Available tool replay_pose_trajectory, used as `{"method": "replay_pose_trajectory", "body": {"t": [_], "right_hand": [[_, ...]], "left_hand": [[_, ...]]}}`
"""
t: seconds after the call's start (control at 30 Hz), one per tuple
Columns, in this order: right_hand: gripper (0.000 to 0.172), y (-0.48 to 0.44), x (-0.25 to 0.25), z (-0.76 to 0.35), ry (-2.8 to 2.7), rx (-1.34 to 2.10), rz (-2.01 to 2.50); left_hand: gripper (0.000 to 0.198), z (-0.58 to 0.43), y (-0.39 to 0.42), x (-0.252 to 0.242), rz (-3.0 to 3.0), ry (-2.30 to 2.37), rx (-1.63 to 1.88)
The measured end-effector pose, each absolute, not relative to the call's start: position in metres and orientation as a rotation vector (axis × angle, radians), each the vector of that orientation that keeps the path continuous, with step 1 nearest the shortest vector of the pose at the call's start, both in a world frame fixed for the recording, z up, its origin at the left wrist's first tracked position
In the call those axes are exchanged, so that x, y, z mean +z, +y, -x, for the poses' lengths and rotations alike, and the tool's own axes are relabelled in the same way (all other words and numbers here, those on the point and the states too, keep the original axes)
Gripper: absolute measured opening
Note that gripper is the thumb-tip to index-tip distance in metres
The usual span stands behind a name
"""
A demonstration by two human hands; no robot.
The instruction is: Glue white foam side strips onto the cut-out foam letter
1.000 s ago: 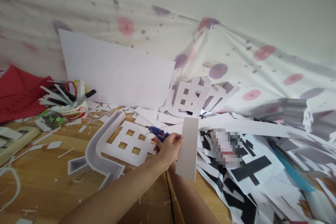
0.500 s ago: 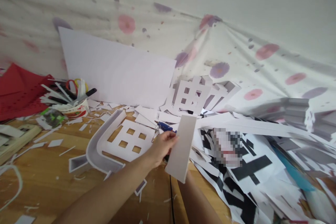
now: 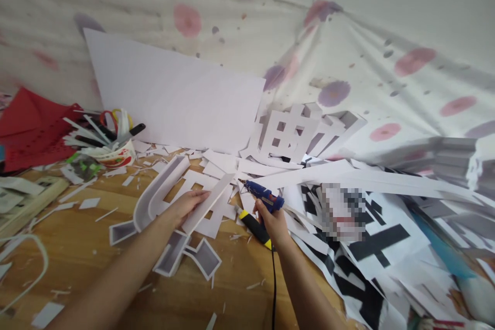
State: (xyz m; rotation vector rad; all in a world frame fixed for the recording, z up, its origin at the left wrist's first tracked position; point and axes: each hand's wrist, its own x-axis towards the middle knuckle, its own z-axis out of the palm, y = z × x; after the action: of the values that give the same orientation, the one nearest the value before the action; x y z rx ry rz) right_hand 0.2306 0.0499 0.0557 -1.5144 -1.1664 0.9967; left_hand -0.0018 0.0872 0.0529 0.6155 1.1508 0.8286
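Note:
My left hand grips a long white foam board strip, tilted so that one long edge faces up. In my right hand is a blue hot glue gun, its nozzle pointing left near the strip's far end but apart from it. A black cord runs down from the gun. Below my right hand lies a black and yellow utility knife. Under the strip rests a flat white cut-out with square holes, partly hidden. Left of it stands a curved, walled white letter piece.
At the back left a bowl holds scissors and white sticks. A large white board leans on the flowered curtain, with finished white characters beside it. Printed black-and-white sheets cover the right side; scraps litter the wooden table.
My left hand has moved left and down with the strip, which now slants. The glue gun, earlier lying behind the strip, is now up in my right hand. The utility knife has come into view.

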Motion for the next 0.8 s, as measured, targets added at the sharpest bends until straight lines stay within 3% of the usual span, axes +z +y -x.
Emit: {"method": "replay_pose_trajectory", "body": {"t": [0.8], "right_hand": [[0.051, 0.0584, 0.0603, -0.2324, -1.183, 0.968, 1.569]], "left_hand": [[0.016, 0.0037, 0.0852, 0.0478, -0.594, 1.113, 0.782]]}}
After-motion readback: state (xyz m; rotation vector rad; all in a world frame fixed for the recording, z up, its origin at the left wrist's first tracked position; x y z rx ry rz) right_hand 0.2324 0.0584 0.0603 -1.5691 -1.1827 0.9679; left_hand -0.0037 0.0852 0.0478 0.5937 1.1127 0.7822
